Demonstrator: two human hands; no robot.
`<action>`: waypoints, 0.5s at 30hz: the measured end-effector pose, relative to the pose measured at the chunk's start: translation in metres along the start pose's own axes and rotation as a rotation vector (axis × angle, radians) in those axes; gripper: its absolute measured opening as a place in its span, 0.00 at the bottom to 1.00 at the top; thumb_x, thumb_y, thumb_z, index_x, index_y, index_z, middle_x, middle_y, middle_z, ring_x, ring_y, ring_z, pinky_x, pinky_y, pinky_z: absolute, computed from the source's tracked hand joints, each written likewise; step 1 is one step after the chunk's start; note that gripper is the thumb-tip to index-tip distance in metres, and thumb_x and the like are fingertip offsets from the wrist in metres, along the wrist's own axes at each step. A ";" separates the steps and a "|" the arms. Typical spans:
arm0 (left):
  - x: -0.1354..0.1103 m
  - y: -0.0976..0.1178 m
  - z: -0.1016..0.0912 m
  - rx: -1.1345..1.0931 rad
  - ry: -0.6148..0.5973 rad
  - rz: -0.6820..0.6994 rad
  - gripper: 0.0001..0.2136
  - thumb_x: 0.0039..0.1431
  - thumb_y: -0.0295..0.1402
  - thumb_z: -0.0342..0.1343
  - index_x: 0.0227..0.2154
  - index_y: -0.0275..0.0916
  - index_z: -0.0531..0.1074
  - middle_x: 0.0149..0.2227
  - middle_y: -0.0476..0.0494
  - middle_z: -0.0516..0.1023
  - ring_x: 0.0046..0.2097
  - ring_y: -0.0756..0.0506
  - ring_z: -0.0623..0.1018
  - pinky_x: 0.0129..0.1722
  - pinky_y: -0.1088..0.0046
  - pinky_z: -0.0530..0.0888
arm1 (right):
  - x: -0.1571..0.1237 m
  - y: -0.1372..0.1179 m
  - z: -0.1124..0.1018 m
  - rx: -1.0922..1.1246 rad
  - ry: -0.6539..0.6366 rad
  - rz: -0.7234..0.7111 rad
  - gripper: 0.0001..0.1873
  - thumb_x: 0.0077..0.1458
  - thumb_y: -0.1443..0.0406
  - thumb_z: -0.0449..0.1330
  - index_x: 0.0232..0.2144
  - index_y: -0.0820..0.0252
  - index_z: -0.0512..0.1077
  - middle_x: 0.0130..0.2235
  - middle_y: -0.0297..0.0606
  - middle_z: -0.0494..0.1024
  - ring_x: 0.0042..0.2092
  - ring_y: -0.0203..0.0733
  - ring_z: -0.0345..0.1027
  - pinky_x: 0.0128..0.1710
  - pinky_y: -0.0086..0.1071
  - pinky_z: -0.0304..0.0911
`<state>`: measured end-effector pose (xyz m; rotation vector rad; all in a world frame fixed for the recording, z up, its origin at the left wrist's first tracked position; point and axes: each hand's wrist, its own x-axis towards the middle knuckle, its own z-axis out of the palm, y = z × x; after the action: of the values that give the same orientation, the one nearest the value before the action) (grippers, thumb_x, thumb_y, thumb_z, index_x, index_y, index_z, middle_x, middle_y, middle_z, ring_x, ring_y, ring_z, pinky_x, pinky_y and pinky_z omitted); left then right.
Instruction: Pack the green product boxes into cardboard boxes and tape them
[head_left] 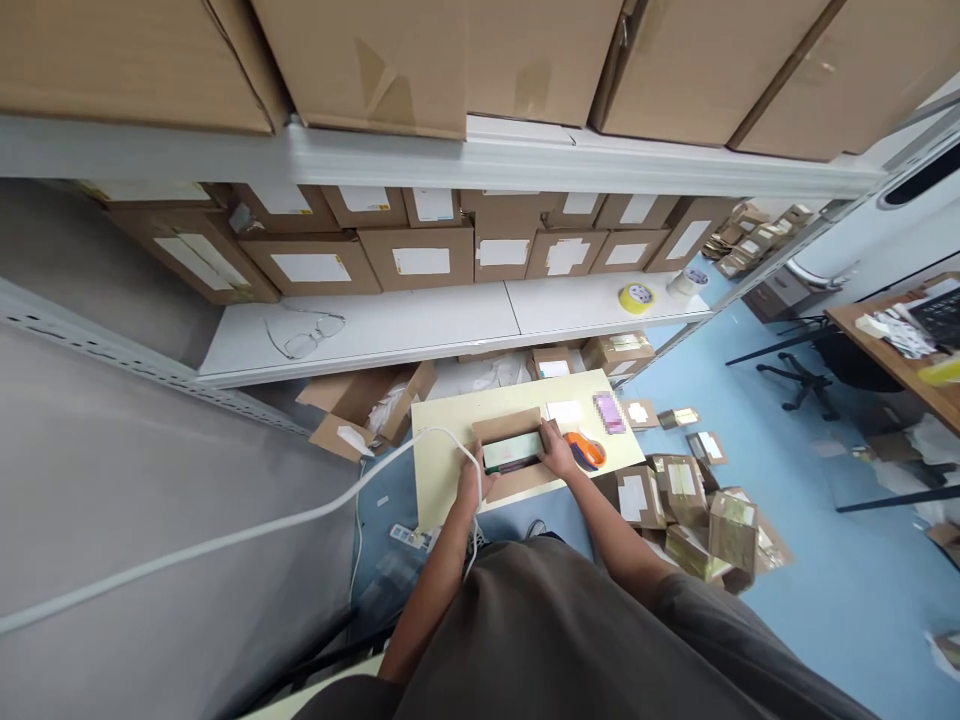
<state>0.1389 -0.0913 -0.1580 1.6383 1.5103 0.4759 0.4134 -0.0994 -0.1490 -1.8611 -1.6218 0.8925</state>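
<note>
Carton (521,484) lying open on table (441,490), clamped at opposite ends between left hand (471,478) and right hand (557,451), pale green box (514,452) inside, orange tool (591,454) just beside carton.

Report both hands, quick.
Left hand: touching the left end of the open brown cardboard box; closed or not, cannot tell.
Right hand: touching the box's right end; whether closed, cannot tell.

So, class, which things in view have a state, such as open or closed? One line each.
Small carton: open, flaps spread.
Pale green box: inside the small carton, looks closed.
Left hand: on the carton's left end.
Right hand: on its right end.
Left-side carton: open.
Shelved boxes: closed.
Glasses: unfolded.
</note>
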 end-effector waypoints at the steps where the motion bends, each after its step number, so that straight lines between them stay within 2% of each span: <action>1: 0.000 -0.005 0.002 0.020 0.015 0.013 0.47 0.53 0.28 0.70 0.77 0.34 0.59 0.76 0.26 0.66 0.76 0.31 0.67 0.75 0.52 0.66 | -0.002 0.003 0.000 0.000 0.018 -0.012 0.56 0.47 0.73 0.64 0.79 0.53 0.58 0.77 0.50 0.63 0.79 0.57 0.54 0.77 0.54 0.57; 4: -0.004 -0.015 0.009 0.078 0.007 0.063 0.42 0.55 0.29 0.67 0.74 0.36 0.64 0.75 0.29 0.68 0.77 0.32 0.66 0.76 0.53 0.64 | -0.011 0.012 -0.001 0.002 0.058 -0.060 0.53 0.49 0.72 0.64 0.78 0.54 0.60 0.76 0.50 0.66 0.78 0.57 0.57 0.77 0.55 0.56; 6: -0.008 -0.020 0.014 0.118 -0.024 0.082 0.38 0.54 0.32 0.69 0.69 0.39 0.70 0.76 0.30 0.66 0.78 0.30 0.63 0.77 0.51 0.64 | -0.018 0.015 -0.002 0.004 0.066 -0.077 0.52 0.49 0.71 0.64 0.77 0.54 0.62 0.74 0.50 0.68 0.76 0.57 0.60 0.77 0.55 0.57; 9: -0.013 -0.022 0.023 0.159 -0.061 0.093 0.36 0.51 0.36 0.74 0.64 0.37 0.75 0.80 0.28 0.56 0.80 0.24 0.56 0.77 0.47 0.63 | -0.027 0.012 -0.001 -0.001 0.052 -0.069 0.51 0.49 0.71 0.64 0.76 0.55 0.64 0.74 0.50 0.69 0.75 0.57 0.62 0.76 0.54 0.58; 12: -0.014 -0.021 0.030 0.168 -0.058 0.090 0.36 0.49 0.37 0.76 0.62 0.34 0.75 0.82 0.24 0.48 0.81 0.21 0.50 0.77 0.45 0.61 | -0.032 0.004 -0.001 -0.010 0.024 -0.051 0.50 0.49 0.72 0.63 0.76 0.57 0.65 0.74 0.52 0.68 0.76 0.57 0.60 0.77 0.55 0.57; 15: -0.011 -0.017 0.034 0.131 -0.013 0.109 0.27 0.52 0.36 0.75 0.55 0.36 0.78 0.82 0.27 0.51 0.82 0.21 0.48 0.77 0.45 0.60 | -0.033 -0.005 -0.003 0.003 -0.003 -0.052 0.49 0.52 0.72 0.64 0.76 0.58 0.64 0.76 0.54 0.65 0.77 0.58 0.58 0.77 0.56 0.56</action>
<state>0.1515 -0.1143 -0.1883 1.8289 1.4746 0.4325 0.4107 -0.1307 -0.1386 -1.8074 -1.6626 0.8758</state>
